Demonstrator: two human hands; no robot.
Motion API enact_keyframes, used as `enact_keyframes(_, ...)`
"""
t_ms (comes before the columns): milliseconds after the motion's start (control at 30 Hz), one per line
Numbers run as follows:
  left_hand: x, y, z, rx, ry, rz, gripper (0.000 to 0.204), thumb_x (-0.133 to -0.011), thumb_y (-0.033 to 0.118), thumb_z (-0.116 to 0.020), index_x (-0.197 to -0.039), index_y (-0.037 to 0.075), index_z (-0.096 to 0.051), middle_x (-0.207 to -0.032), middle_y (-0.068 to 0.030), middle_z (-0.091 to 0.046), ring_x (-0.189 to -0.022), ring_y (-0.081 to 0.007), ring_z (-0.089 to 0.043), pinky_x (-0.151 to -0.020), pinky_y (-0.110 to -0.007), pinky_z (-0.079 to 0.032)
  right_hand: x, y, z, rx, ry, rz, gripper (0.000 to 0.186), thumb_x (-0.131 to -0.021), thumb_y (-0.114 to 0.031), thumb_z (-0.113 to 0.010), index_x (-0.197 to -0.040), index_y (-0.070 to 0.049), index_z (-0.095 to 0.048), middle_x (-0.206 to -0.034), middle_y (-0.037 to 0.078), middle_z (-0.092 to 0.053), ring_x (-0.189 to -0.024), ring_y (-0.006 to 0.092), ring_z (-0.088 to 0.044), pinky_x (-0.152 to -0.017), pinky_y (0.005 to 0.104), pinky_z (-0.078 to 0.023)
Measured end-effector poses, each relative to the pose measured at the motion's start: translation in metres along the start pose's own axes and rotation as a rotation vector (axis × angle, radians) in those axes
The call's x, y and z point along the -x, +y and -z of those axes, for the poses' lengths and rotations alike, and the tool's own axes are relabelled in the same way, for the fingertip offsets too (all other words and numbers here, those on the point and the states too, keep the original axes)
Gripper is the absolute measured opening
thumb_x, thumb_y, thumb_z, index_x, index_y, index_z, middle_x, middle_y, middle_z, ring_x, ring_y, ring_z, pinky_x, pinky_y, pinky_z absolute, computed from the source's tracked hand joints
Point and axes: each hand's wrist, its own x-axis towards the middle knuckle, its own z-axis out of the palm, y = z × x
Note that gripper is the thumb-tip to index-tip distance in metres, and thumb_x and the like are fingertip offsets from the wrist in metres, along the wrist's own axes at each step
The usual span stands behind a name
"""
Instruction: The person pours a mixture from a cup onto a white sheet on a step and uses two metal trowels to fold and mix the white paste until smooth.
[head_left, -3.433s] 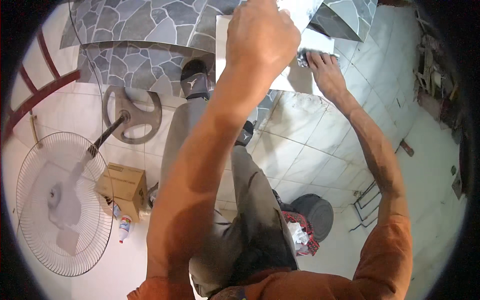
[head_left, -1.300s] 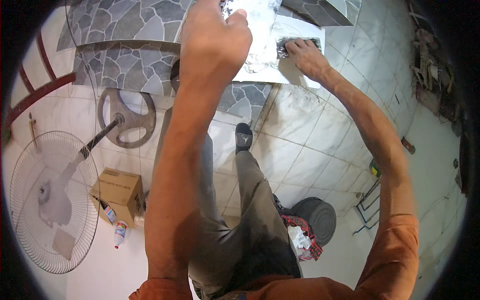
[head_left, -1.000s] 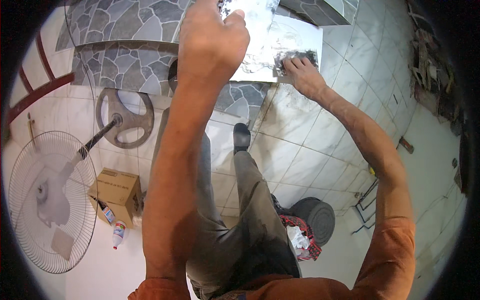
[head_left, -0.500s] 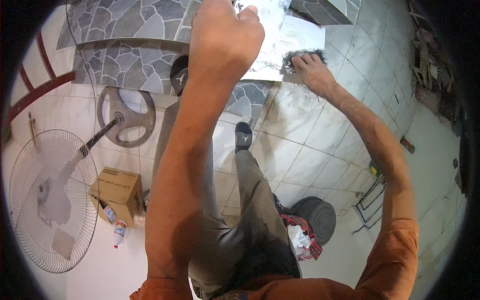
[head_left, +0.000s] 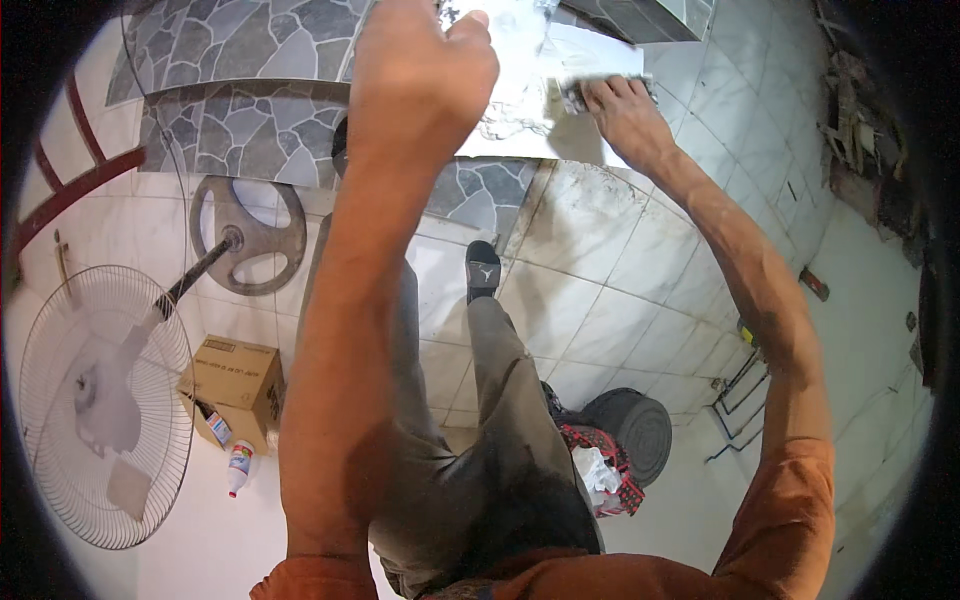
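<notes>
My left hand (head_left: pixel 420 75) is raised at the top middle and grips the near edge of a flat, shiny metal sheet (head_left: pixel 520 120) held out in front of me. My right hand (head_left: pixel 625 110) presses a dark scrubbing pad (head_left: pixel 578 93) flat against the sheet's right part, fingers spread over it. The sheet looks wet and smeared. Its far part runs out of the top of the picture.
Below are my legs and a black sandal (head_left: pixel 482 270) on a white tiled floor. A standing fan (head_left: pixel 100 400) lies at the left beside a cardboard box (head_left: pixel 235 385) and a small bottle (head_left: pixel 238 468). A dark round bucket (head_left: pixel 640 430) stands at the lower right. A stone-patterned step (head_left: pixel 240 130) rises behind.
My right hand has moved the pad up and to the right across the sheet, from its lower right part toward the upper edge. My left hand keeps its grip.
</notes>
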Motion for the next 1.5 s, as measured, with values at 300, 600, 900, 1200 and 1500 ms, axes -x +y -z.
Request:
enact_keyframes(300,0.001,-0.002,-0.001,0.057,0.015,0.016,0.019,-0.085,0.005,-0.059,-0.103,-0.001,-0.057,-0.096,-0.0246,-0.062,-0.095,-0.0409,-0.06,-0.083,-0.043,-0.046,-0.003,-0.005,-0.001,-0.067,-0.171,0.084,0.02,-0.086,-0.011,-0.056,-0.101,-0.003,-0.066,-0.111,0.005,-0.057,-0.104,0.0232,-0.05,-0.091,0.0347,-0.041)
enact_keyframes(600,-0.004,-0.014,0.002,-0.079,0.025,-0.025,0.02,-0.085,0.007,-0.059,-0.103,-0.001,-0.058,-0.096,-0.0241,-0.063,-0.096,-0.0398,-0.061,-0.084,-0.043,-0.046,-0.016,-0.008,-0.018,-0.075,0.028,0.147,0.019,-0.083,-0.012,-0.059,-0.097,-0.003,-0.069,-0.111,0.008,-0.057,-0.104,0.0246,-0.05,-0.087,0.0351,-0.043)
enact_keyframes(900,-0.003,-0.009,0.012,-0.112,0.029,0.11,0.021,-0.084,0.008,-0.06,-0.103,0.0,-0.058,-0.096,-0.0233,-0.065,-0.094,-0.0387,-0.062,-0.082,-0.042,-0.047,-0.039,-0.014,-0.004,0.054,-0.121,0.092,0.023,-0.089,-0.012,-0.054,-0.107,-0.001,-0.065,-0.109,0.006,-0.056,-0.104,0.0227,-0.05,-0.087,0.0351,-0.042)
enact_keyframes(1200,-0.003,-0.012,0.018,-0.046,0.025,0.042,0.019,-0.086,0.009,-0.058,-0.103,-0.001,-0.058,-0.094,-0.0226,-0.063,-0.092,-0.038,-0.061,-0.083,-0.042,-0.046,-0.052,-0.003,0.014,-0.018,0.139,0.09,0.017,-0.084,-0.012,-0.057,-0.093,-0.004,-0.069,-0.106,0.005,-0.06,-0.103,0.0234,-0.054,-0.088,0.0358,-0.043)
enact_keyframes(1500,-0.005,-0.015,0.021,-0.258,0.028,-0.235,0.019,-0.085,0.008,-0.059,-0.102,-0.001,-0.058,-0.093,-0.0219,-0.062,-0.091,-0.0379,-0.061,-0.082,-0.042,-0.046,-0.051,0.005,0.016,0.14,-0.171,0.205,0.014,-0.081,-0.012,-0.06,-0.086,-0.005,-0.071,-0.104,0.004,-0.06,-0.102,0.021,-0.053,-0.085,0.0359,-0.043)
